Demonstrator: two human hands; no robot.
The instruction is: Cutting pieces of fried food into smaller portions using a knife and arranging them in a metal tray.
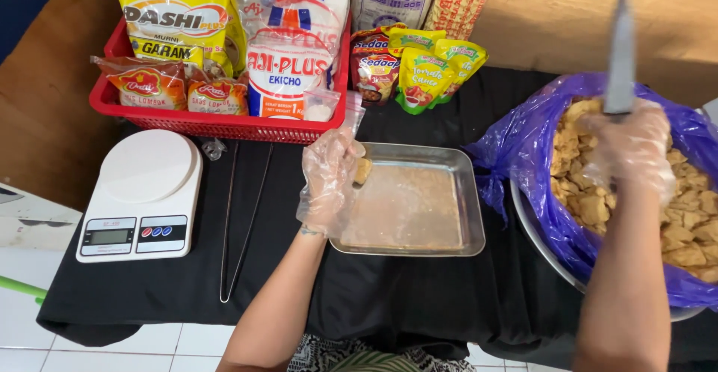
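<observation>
My left hand (329, 181), in a clear plastic glove, holds a small tan tofu piece (363, 170) over the left edge of a shallow metal tray (470, 215). The tray's bottom carries a thin pale brown film. My right hand (632, 148), also gloved, grips a knife (620, 54) with its blade pointing up. That hand hovers above a metal bowl (535, 234) lined with a purple plastic bag (516, 144). Several fried tofu pieces (688, 230) fill the bag.
A white kitchen scale (142, 196) sits at the left on the black cloth (419, 297). Long metal tongs (238, 222) lie beside it. A red basket (217, 121) of seasoning packets stands behind, with sauce pouches (419, 69) to its right.
</observation>
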